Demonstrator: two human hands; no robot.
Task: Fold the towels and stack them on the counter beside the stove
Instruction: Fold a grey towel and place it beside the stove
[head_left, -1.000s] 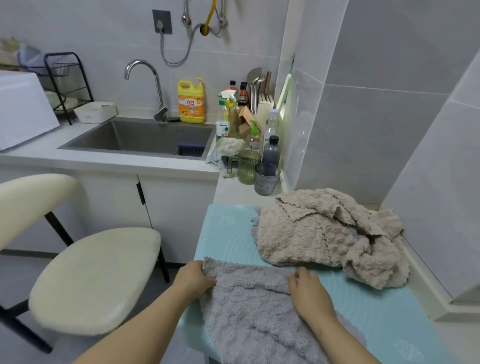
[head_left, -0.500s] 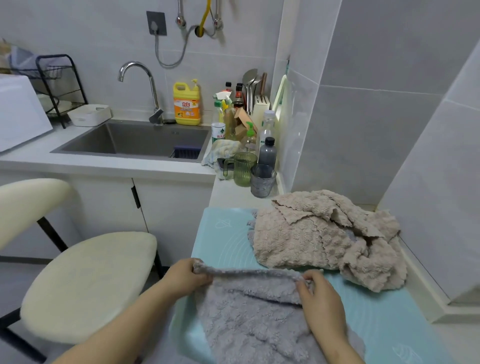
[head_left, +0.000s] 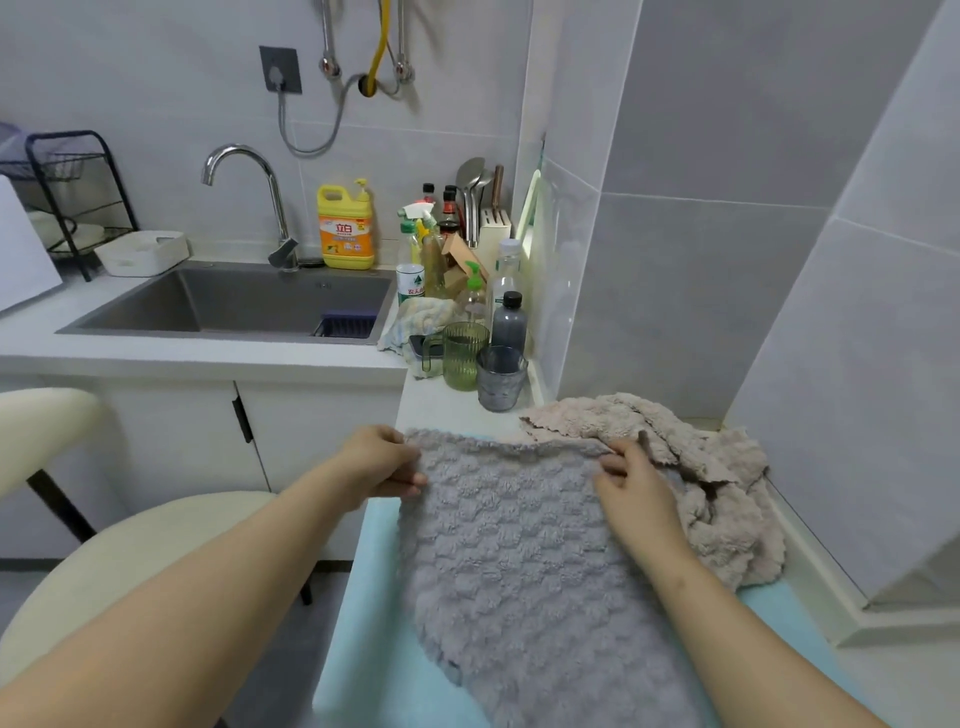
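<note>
The grey towel, over the teal mat, was pinched at its far corners by the left hand and right hand. The first fold was judged begun; the edge would need bringing squarely across

A steel sink lies below the tiled wall. Behind it rise a curved tap and a yellow detergent jug. To its left are a white tray and a black wire rack. Right of the sink stand 2 ribbed cups, a green cup just beside a grey cup. In front stands a cream stool.
</note>
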